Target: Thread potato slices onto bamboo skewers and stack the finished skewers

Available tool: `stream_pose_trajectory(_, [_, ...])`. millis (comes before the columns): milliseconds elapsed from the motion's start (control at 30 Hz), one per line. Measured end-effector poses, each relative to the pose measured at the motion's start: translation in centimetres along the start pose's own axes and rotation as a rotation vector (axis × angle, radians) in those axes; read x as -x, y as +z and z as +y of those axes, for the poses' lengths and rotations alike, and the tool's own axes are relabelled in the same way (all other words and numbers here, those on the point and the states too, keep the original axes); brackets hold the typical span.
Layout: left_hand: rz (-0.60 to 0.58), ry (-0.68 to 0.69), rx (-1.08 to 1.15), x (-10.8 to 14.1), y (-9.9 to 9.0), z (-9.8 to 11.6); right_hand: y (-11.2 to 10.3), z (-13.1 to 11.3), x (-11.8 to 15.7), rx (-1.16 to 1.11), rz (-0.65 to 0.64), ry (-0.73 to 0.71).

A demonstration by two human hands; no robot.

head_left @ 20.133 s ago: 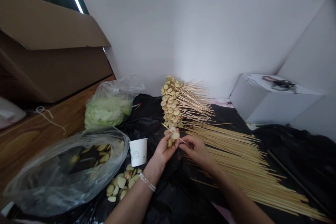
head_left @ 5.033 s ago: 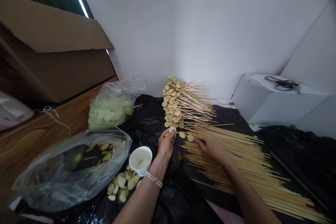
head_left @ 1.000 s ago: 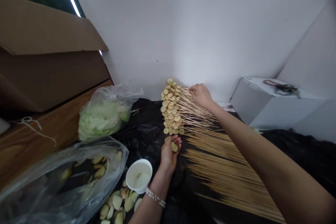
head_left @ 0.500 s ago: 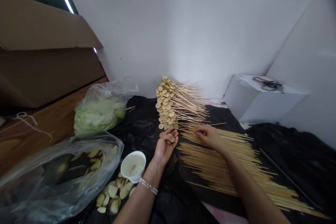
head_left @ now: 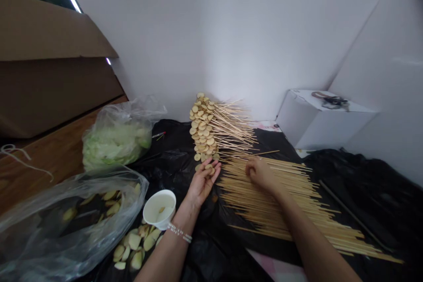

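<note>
My left hand (head_left: 200,187) is palm up, its fingers curled around a few round potato slices (head_left: 209,168). Just beyond its fingertips lies a stack of potato slices on skewers (head_left: 202,130), the bare stick ends fanning to the right. Over the upper part of a wide layer of loose wooden skewers (head_left: 264,211), my right hand (head_left: 260,173) is closed with thumb and fingers together. Whether a skewer is pinched in it is hidden. A beaded bracelet (head_left: 179,232) circles my left wrist.
Left of my forearm are a white bowl (head_left: 160,208), loose potato slices (head_left: 135,241) and a clear plastic bag (head_left: 82,246) with more slices. Behind stands a bag of pale green leaves (head_left: 115,143). A white box (head_left: 330,128) and black plastic (head_left: 370,189) are at right.
The whole view has shifted slightly, so things sit further left. Relative to the skewers, my right hand has moved a little right and down. My left hand still holds the slices.
</note>
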State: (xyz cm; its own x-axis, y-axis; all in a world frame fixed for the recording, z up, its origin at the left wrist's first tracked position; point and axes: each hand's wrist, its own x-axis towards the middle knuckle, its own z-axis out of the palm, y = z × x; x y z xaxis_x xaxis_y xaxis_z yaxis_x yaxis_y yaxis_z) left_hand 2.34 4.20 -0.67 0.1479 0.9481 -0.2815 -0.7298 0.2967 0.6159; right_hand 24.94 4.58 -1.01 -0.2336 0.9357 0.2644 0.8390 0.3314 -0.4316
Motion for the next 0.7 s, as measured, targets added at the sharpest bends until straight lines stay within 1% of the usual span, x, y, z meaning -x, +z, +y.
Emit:
stream_pose_trajectory(67, [0.008, -0.012, -0.01, 0.0, 0.0, 0.0, -0.2, 0.5, -0.1, -0.019, 0.07, 0.021])
stream_pose_trajectory(133, [0.003, -0.023, -0.012, 0.0, 0.0, -0.1, -0.3, 0.7, -0.2, -0.021, 0.098, 0.023])
stream_pose_trajectory(233, [-0.002, -0.035, -0.008, -0.1, -0.1, -0.1, 0.1, 0.4, -0.1, -0.001, 0.076, 0.006])
stream_pose_trajectory(400, [0.016, -0.035, -0.008, -0.1, -0.2, 0.0, 0.8, -0.7, 0.3, 0.062, 0.047, -0.043])
stream_pose_trajectory(533, [0.019, -0.042, 0.01, -0.1, -0.2, 0.0, 0.9, -1.4, 0.4, 0.101, 0.005, -0.058])
stream_pose_trajectory(600, [0.028, -0.051, 0.031, -0.1, -0.2, 0.1, 0.9, -1.6, 0.4, 0.105, 0.014, -0.051])
stream_pose_trajectory(700, [0.053, -0.069, 0.068, -0.1, -0.2, 0.2, 1.1, -1.7, 0.4, 0.107, 0.072, -0.059])
